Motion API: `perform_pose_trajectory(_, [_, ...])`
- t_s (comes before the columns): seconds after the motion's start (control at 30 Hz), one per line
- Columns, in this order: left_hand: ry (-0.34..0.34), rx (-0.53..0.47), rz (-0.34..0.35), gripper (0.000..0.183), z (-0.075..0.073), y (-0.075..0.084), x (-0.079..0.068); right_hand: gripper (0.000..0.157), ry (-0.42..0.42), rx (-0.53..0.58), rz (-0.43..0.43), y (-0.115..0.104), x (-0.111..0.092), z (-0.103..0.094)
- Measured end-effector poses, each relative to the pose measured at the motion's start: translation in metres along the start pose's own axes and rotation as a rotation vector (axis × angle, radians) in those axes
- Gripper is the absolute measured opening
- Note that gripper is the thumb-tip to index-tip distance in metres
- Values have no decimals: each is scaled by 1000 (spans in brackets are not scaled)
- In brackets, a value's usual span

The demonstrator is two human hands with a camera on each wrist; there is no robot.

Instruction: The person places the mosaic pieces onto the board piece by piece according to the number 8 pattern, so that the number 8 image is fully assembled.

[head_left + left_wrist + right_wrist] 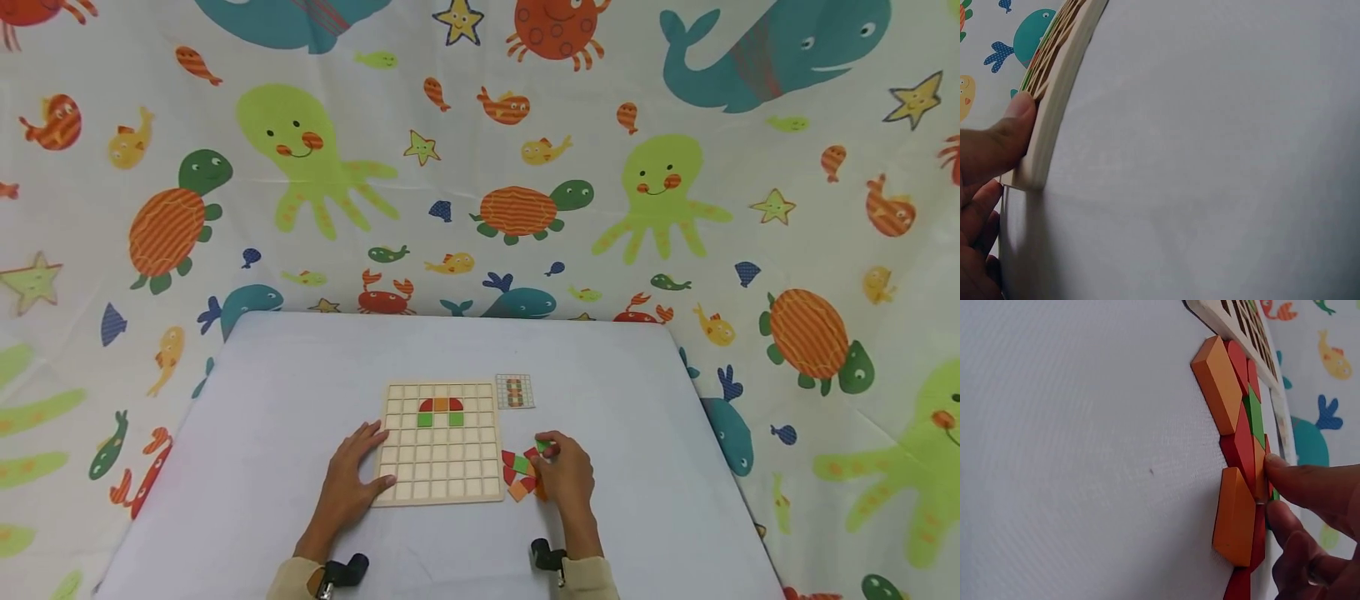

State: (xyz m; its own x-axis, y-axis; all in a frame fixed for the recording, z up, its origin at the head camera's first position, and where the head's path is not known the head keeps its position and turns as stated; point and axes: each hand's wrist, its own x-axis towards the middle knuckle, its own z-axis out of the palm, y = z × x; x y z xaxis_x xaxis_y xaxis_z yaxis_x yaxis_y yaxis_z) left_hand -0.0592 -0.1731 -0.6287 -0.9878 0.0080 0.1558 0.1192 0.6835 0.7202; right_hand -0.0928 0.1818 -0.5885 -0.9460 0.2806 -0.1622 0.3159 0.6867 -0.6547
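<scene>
A wooden grid board [438,454] lies on the white table. In its upper rows sit an orange square tile [441,404] between two rounded red tiles [426,405], with green square tiles [425,420] below. My left hand [348,471] rests at the board's left edge, thumb and fingers spread apart; in the left wrist view the thumb [1007,134] touches the rim. To the board's right, my right hand [567,473] pinches a green tile [543,447] between thumb and fingertips, over a loose cluster of tiles. Fingers partly hide this cluster.
A small pattern card [515,392] with a grid and coloured figure lies beside the board's upper right corner. Loose red, green and orange tiles [1222,387] lie close together near the board. Behind the table hangs a sea-animal cloth [450,183].
</scene>
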Motion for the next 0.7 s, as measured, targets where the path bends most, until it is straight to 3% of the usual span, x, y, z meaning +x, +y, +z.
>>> perform_pose_trajectory(0.43, [-9,6,-9,81,0,0,0,29,-15,-106,-58,-2,-2,4])
perform_pose_trajectory(0.7, [-18,10,-21,81,2,-1,1,33,-15,-106,-99,-1,-6,4])
